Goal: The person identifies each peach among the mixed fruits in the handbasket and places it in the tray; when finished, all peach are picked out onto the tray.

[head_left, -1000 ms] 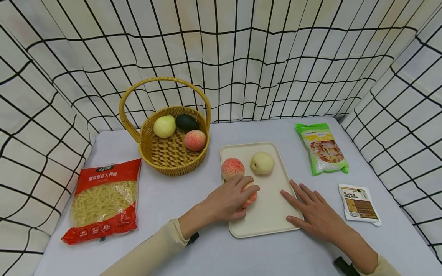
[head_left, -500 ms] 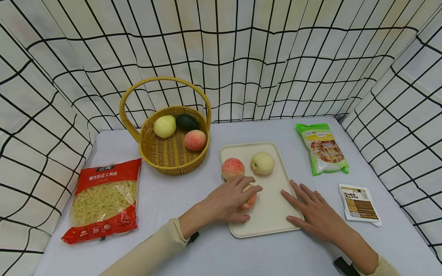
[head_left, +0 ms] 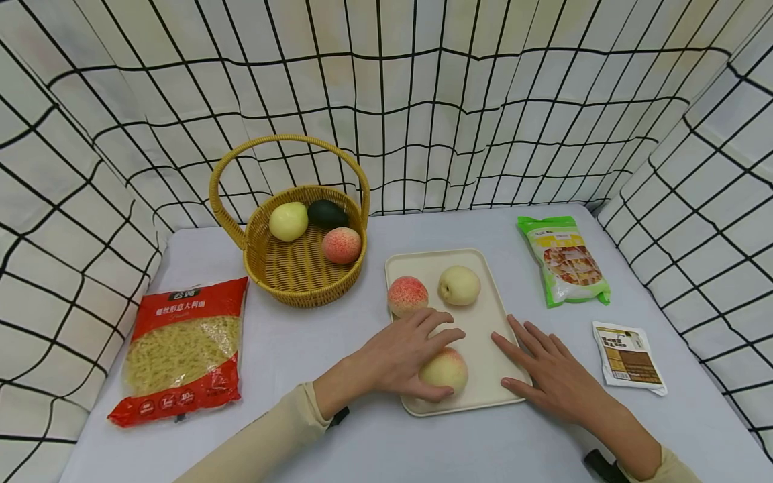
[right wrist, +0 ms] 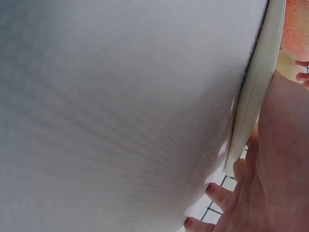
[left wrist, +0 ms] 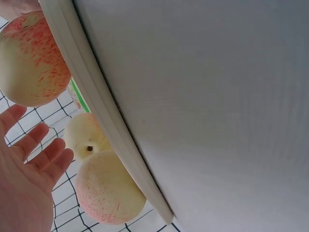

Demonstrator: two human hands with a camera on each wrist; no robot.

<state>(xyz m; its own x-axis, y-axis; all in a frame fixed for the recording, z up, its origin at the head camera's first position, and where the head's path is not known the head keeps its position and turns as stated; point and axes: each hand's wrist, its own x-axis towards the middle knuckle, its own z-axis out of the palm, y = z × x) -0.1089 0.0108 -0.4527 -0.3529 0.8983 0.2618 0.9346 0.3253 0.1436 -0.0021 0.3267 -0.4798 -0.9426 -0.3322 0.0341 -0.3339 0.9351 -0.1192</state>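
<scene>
My left hand (head_left: 407, 355) is over the left side of the cream tray (head_left: 482, 335), fingers spread. Close to its thumb, near the tray's front, sits a pale peach (head_left: 445, 370) with a red blush; in the left wrist view this peach (left wrist: 34, 60) stands apart from the fingers (left wrist: 50, 154). A redder peach (head_left: 407, 295) lies beyond the hand, beside a pale yellow round fruit (head_left: 459, 285) with a small dark hollow. My right hand (head_left: 546, 369) rests flat across the tray's right edge, fingers fanned out and holding nothing.
A wicker basket (head_left: 296, 295) with a tall handle stands at the back left, holding a yellow-green fruit, a dark green one and a peach. A red pasta bag (head_left: 181, 349) lies left. At right are a green bag (head_left: 568, 261) and a small white-brown packet (head_left: 629, 355). Netting surrounds the table.
The left hand's fingers have loosened and spread off the peach. That peach has rolled toward the tray's front and right, turning its pale side up. The right hand has stayed still.
</scene>
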